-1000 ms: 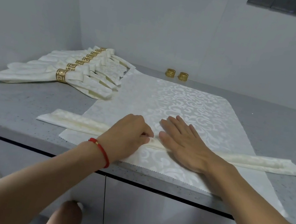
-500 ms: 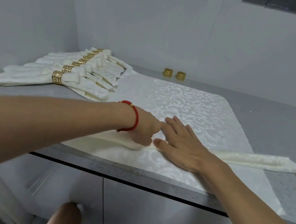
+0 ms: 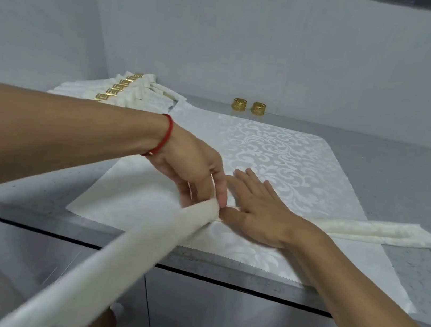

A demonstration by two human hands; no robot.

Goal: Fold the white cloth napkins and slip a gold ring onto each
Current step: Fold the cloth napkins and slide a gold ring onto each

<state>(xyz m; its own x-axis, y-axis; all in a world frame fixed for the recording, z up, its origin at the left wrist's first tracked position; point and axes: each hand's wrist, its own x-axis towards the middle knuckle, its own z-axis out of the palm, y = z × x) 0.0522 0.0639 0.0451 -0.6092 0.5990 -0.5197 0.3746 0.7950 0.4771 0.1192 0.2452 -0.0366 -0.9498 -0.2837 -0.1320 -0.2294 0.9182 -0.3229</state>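
A long, narrow folded white napkin strip (image 3: 372, 230) lies across a flat white patterned napkin (image 3: 279, 156) on the grey counter. My left hand (image 3: 193, 171), with a red cord at the wrist, grips the strip near its middle; the left half (image 3: 109, 265) is lifted off the counter and swung toward me, past the counter's front edge. My right hand (image 3: 260, 212) presses flat on the strip's middle, fingers straight. Two loose gold rings (image 3: 248, 106) stand at the back by the wall.
A row of several finished napkins with gold rings (image 3: 124, 91) lies fanned at the back left, partly hidden by my left forearm. The counter's front edge (image 3: 248, 274) runs above glossy cabinet doors. The wall stands close behind.
My left hand took hold of the strip's left half and swung it up off the counter toward me, bending it at the middle. My right hand stayed pressing the centre.
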